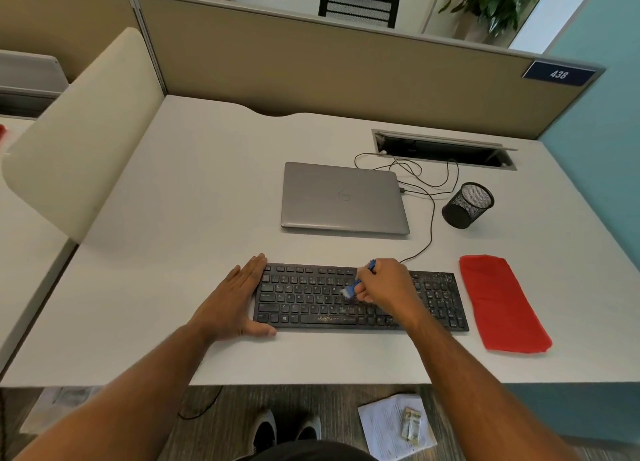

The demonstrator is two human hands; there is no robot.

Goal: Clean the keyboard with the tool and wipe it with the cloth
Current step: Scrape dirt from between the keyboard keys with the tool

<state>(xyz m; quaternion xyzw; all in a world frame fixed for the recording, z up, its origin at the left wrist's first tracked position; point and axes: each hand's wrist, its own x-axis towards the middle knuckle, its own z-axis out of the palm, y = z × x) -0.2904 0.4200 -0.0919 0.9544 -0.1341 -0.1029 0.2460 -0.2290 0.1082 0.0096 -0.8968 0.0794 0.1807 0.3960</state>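
A black keyboard [311,298] lies flat near the front of the white desk [173,218], with pale crumbs on its space bar and number pad. My right hand [384,284] is closed around a small blue brush [351,289], whose white bristles touch the keys in the keyboard's middle. My left hand [235,298] lies flat and open against the keyboard's left edge, thumb at its front corner. A folded red cloth [502,305] rests on the desk just right of the keyboard, touched by neither hand.
A closed grey laptop [343,197] sits behind the keyboard, with cables [429,218] running to a desk cable slot [443,147]. A black mesh pen cup [467,204] stands right of the laptop. Tan partitions [346,62] border the desk. Papers [394,426] lie on the floor.
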